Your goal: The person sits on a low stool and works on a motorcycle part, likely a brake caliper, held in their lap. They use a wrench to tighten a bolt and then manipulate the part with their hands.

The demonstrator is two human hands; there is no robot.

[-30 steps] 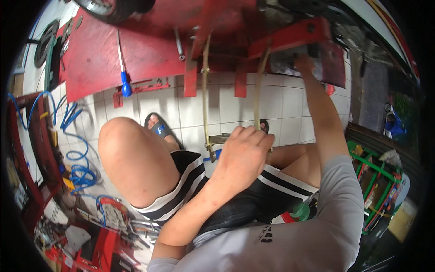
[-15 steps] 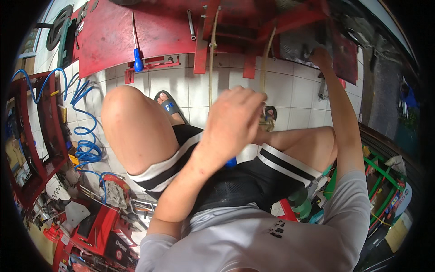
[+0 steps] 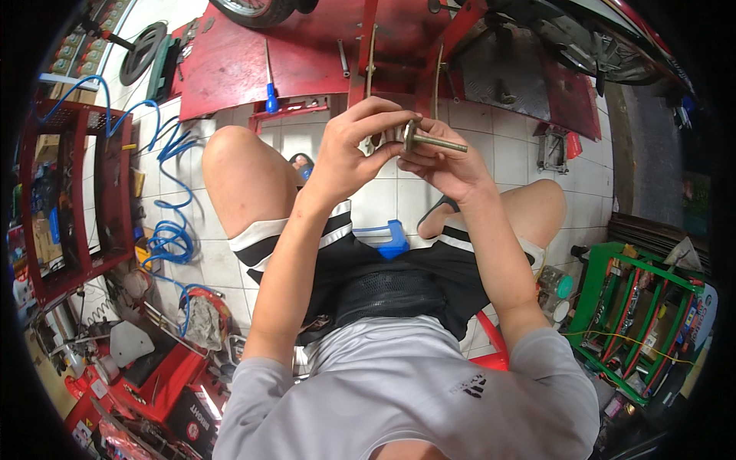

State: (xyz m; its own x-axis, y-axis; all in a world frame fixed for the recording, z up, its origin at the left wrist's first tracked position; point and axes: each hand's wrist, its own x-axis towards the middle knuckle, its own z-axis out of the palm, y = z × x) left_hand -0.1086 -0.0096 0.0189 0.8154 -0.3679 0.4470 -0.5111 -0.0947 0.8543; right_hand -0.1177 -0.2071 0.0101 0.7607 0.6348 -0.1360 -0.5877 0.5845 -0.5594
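White-tiled workshop floor; red lift platform (image 3: 253, 69) at top of view. Just below the platform's edge, both hands meet over the knees. Left hand (image 3: 349, 149): fingertips pinched on the flanged head of a long bolt (image 3: 433, 141). Right hand (image 3: 445, 165) closed under its shank; the threaded end juts right. Possibly a washer; unclear.

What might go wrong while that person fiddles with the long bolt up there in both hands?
The bolt is pinched only at fingertips, by the left hand and right hand, above the white tiled floor; a slip might send it rolling under the red lift platform. The small part at its head could also drop off.
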